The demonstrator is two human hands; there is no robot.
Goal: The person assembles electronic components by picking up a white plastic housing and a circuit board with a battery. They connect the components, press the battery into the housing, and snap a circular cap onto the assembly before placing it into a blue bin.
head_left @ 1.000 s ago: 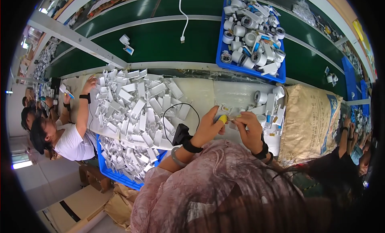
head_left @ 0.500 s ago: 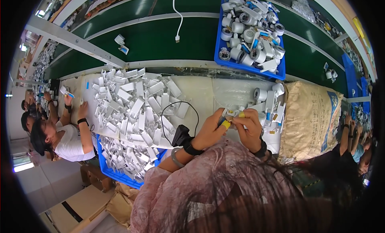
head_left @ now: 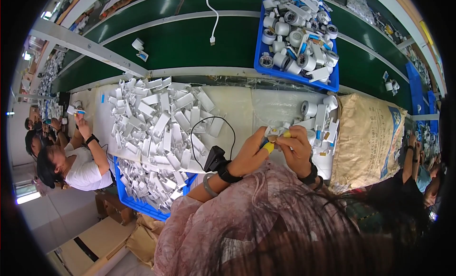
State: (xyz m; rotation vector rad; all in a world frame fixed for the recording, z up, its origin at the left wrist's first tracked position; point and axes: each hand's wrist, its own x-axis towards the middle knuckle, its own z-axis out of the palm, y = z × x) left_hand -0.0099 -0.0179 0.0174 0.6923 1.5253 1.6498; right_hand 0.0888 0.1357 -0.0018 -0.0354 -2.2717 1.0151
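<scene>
My left hand (head_left: 251,154) and my right hand (head_left: 296,148) meet over the near edge of the table, fingers pinched around a small white plastic part (head_left: 273,131). Bright yellow, perhaps finger covers, shows at my left thumb and at a right fingertip. My fingers hide much of the part, so its full shape cannot be made out. Right beside my right hand lie white round housings (head_left: 308,109) and flat white pieces with blue bits. To the left of my hands spreads a big heap of white plastic covers (head_left: 164,126).
A blue crate (head_left: 298,81) of round white units stands at the back right. Another blue bin (head_left: 124,198) holds white covers below the heap. A brown paper sack (head_left: 368,143) lies at right. A white cable (head_left: 212,19) hangs over the green conveyor (head_left: 190,48). Co-workers sit at both sides.
My hands stay nearly in place around the white part, with only a slight shift. At the left, a co-worker's hand has risen toward the white piece held there.
</scene>
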